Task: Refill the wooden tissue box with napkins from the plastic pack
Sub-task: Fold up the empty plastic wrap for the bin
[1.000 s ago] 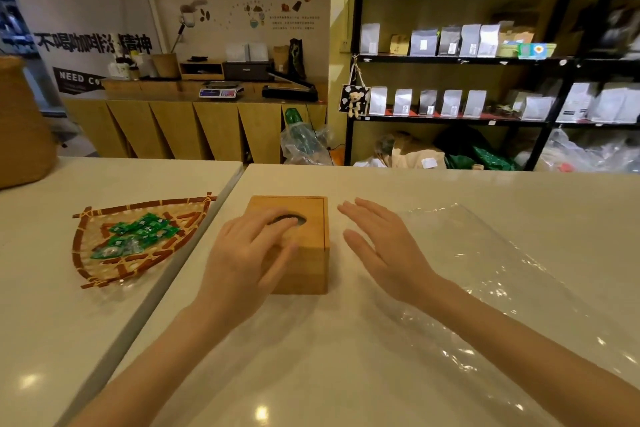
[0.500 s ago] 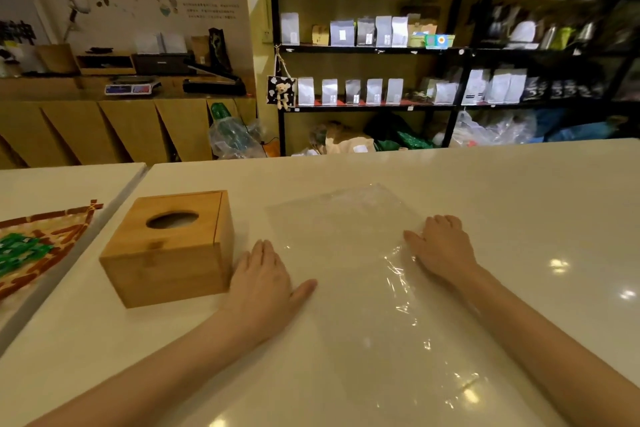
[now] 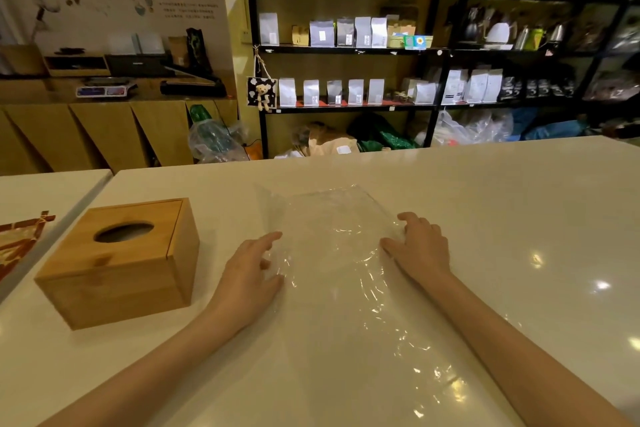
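The wooden tissue box (image 3: 117,263) stands closed on the white table at the left, its oval top opening showing something pale inside. To its right the clear plastic pack (image 3: 332,236) lies flat and crinkled; no napkins show in it. My left hand (image 3: 251,274) holds the pack's left edge, thumb and fingers curled around the film. On the pack's right edge my right hand (image 3: 417,246) grips with bent fingers. Between my hands the film bunches up a little. Neither hand touches the box.
A woven tray (image 3: 20,239) sits on the neighbouring table at the far left, across a narrow gap (image 3: 86,198). The white table (image 3: 502,218) stretches far to the right and back. Black shelves with bags (image 3: 346,87) stand behind it.
My left hand left the box top and moved right onto the pack's left edge. My right hand went to the right edge. Both then closed inward, bunching the film.
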